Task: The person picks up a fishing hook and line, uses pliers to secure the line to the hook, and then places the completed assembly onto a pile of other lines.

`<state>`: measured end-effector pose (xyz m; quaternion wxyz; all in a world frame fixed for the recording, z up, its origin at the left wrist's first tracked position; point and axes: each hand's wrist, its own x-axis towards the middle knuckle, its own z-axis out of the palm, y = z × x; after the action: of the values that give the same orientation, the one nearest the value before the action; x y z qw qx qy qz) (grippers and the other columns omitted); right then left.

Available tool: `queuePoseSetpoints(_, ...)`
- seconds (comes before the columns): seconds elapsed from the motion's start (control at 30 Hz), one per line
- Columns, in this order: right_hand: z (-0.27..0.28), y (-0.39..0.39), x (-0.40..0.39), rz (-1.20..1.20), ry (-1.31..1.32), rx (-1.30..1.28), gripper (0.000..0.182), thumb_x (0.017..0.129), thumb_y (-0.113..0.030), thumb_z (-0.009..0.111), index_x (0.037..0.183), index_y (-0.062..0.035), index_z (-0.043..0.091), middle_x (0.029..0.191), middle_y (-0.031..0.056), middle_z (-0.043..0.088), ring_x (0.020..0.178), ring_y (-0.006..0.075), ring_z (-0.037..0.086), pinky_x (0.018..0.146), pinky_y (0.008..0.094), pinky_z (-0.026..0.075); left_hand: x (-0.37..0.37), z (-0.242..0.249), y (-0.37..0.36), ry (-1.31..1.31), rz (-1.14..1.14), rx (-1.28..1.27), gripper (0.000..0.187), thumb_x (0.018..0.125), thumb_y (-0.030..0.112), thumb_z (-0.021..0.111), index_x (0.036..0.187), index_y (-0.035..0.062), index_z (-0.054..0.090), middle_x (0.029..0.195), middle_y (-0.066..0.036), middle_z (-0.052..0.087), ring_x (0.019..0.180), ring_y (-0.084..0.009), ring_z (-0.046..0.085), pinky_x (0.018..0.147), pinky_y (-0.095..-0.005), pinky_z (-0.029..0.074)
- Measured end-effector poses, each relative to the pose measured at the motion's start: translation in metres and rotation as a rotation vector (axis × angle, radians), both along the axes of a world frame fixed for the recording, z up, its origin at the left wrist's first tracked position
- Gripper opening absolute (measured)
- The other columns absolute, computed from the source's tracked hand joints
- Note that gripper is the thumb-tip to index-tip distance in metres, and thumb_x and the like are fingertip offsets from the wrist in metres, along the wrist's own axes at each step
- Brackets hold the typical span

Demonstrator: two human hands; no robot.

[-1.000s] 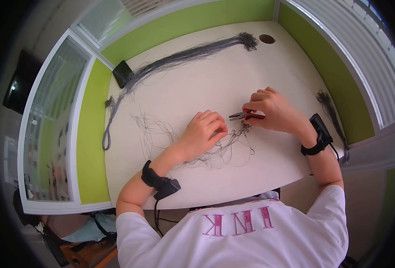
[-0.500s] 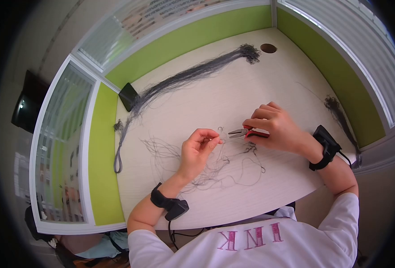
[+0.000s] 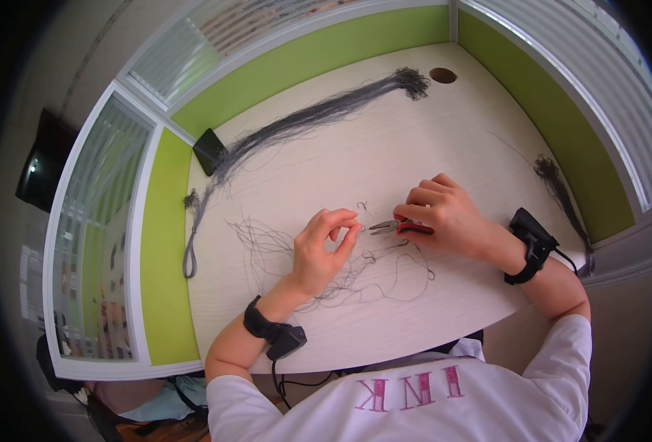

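My left hand (image 3: 320, 249) is closed, thumb and forefinger pinching a thin line close to a small fish hook (image 3: 363, 206) that stands out just past the fingertips. Red-and-black pliers (image 3: 412, 227) are gripped in my right hand (image 3: 444, 212), their jaws slightly parted and pointing left at the left fingertips. Below both hands a loose tangle of thin grey fishing line (image 3: 340, 287) spreads over the table, with several dark hooks among it, one hook (image 3: 430, 275) lying at its right end.
A long bundle of grey lines (image 3: 304, 116) stretches across the back of the table (image 3: 473, 309), by a black block (image 3: 209, 152). A looped bundle (image 3: 191, 247) lies at the left edge, a darker bundle (image 3: 558, 190) along the right. Green partitions (image 3: 318, 66) surround the table.
My right hand and the pliers have shifted slightly left and down, bringing the jaws nearer the left fingertips. The left hand has stayed nearly in place, still pinching.
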<state>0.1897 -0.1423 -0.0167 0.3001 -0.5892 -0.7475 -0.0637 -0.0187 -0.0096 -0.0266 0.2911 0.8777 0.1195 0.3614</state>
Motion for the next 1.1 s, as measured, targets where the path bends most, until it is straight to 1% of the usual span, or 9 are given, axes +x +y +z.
queuePoseSetpoints(0.13,-0.002,-0.001,-0.004,0.045,-0.021,0.012,0.025,0.069,-0.023,0.079,0.089,-0.0114,0.068,0.079,0.0012,0.061,0.078,0.0184,0.059,0.075,0.0323,0.044,0.002,-0.001,0.005,-0.060,-0.030,0.120,0.030,0.079,-0.005,0.072,0.103,0.0052,0.059,0.084,-0.004,0.067,0.062,-0.0110,0.050,0.056,-0.0230,0.042)
queuePoseSetpoints(0.2,0.000,-0.002,-0.006,0.023,0.009,0.028,0.025,0.068,-0.021,0.080,0.088,-0.0110,0.068,0.079,0.0014,0.061,0.078,0.0188,0.059,0.075,0.0324,0.044,0.004,0.001,0.006,-0.099,-0.036,0.309,0.030,0.077,-0.007,0.073,0.101,0.0043,0.060,0.084,-0.005,0.066,0.061,-0.0139,0.051,0.053,-0.0245,0.043)
queuePoseSetpoints(0.33,0.007,-0.003,-0.005,-0.082,0.013,0.042,0.025,0.068,-0.021,0.080,0.087,-0.0108,0.068,0.078,0.0017,0.061,0.077,0.0195,0.059,0.076,0.0326,0.044,0.005,0.000,0.006,-0.114,-0.072,0.353,0.028,0.076,-0.008,0.073,0.098,0.0034,0.061,0.085,-0.005,0.066,0.061,-0.0152,0.052,0.051,-0.0251,0.043)
queuePoseSetpoints(0.53,0.002,-0.002,-0.005,-0.053,0.012,0.046,0.026,0.069,-0.023,0.080,0.088,-0.0109,0.068,0.079,0.0020,0.061,0.078,0.0197,0.059,0.077,0.0328,0.044,0.004,0.006,0.002,-0.094,-0.115,0.325,0.026,0.076,-0.009,0.073,0.097,0.0030,0.061,0.081,-0.006,0.066,0.063,-0.0157,0.054,0.052,-0.0256,0.043)
queuePoseSetpoints(0.7,-0.002,-0.003,-0.010,-0.012,0.015,-0.028,0.027,0.070,-0.026,0.079,0.090,-0.0111,0.067,0.080,0.0014,0.061,0.079,0.0195,0.060,0.077,0.0325,0.045,0.004,0.006,0.003,-0.110,-0.140,0.431,0.029,0.073,-0.011,0.072,0.097,0.0025,0.061,0.079,-0.006,0.067,0.063,-0.0177,0.056,0.053,-0.0271,0.045)
queuePoseSetpoints(0.8,-0.001,-0.005,-0.015,-0.001,0.019,-0.019,0.028,0.069,-0.025,0.079,0.090,-0.0111,0.067,0.079,0.0010,0.061,0.079,0.0194,0.060,0.077,0.0321,0.045,0.005,0.005,0.003,-0.096,-0.140,0.497,0.028,0.073,-0.010,0.072,0.095,0.0030,0.063,0.077,-0.005,0.066,0.063,-0.0172,0.056,0.053,-0.0270,0.045)
queuePoseSetpoints(0.93,0.002,-0.007,-0.019,-0.011,0.004,-0.003,0.028,0.070,-0.024,0.079,0.091,-0.0109,0.067,0.080,0.0012,0.061,0.080,0.0190,0.059,0.077,0.0319,0.044,0.004,0.004,0.001,-0.068,-0.115,0.424,0.023,0.073,-0.008,0.074,0.091,0.0039,0.066,0.074,-0.004,0.065,0.061,-0.0152,0.055,0.052,-0.0263,0.045)
queuePoseSetpoints(1.0,0.004,-0.007,-0.022,0.007,-0.046,0.052,0.028,0.070,-0.024,0.079,0.090,-0.0097,0.066,0.081,0.0021,0.059,0.082,0.0188,0.058,0.078,0.0324,0.044,0.004,0.002,-0.003,-0.036,0.024,0.188,0.020,0.074,-0.004,0.077,0.090,0.0047,0.068,0.071,-0.004,0.063,0.058,-0.0131,0.055,0.051,-0.0255,0.044)
queuePoseSetpoints(1.1,0.005,-0.008,-0.024,-0.008,-0.076,0.059,0.028,0.070,-0.023,0.078,0.090,-0.0078,0.066,0.081,0.0033,0.058,0.083,0.0192,0.057,0.080,0.0332,0.043,0.003,0.003,-0.004,-0.010,-0.009,0.222,0.019,0.076,0.000,0.078,0.092,0.0046,0.069,0.071,-0.005,0.064,0.057,-0.0119,0.055,0.051,-0.0246,0.044)
